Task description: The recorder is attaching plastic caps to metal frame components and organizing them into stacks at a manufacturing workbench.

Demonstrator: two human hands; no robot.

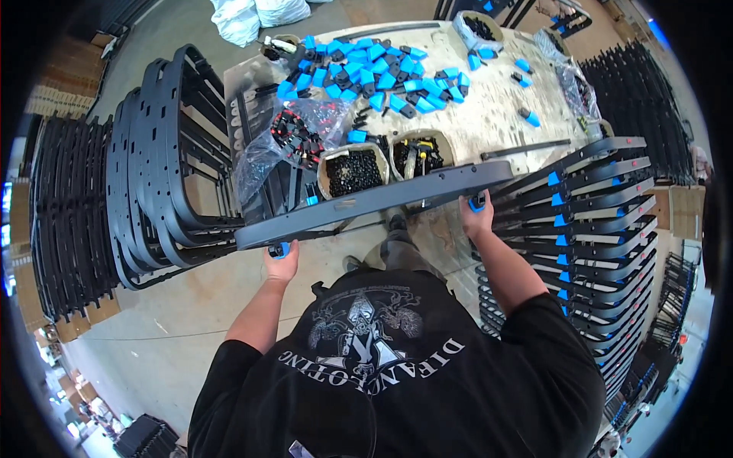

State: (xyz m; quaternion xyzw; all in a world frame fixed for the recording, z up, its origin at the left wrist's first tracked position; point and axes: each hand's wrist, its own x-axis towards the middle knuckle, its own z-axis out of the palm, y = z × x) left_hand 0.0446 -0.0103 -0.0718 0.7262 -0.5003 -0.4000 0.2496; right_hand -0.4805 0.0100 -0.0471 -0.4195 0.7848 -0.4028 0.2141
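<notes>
Spanning the space in front of the person, a long dark frame was held level between both hands, just at the near edge of the surface. The left hand was closed around the frame's left end, where a blue cap showed between the fingers. The right hand was closed around the right end, over a second blue cap. Beyond the frame, two round tubs of small black parts stood side by side on the surface, with a clear bag of black pieces just left of them. A heap of blue caps lay farther back. Bare black frames were stacked to the left, and frames with blue caps fitted were stacked to the right.
</notes>
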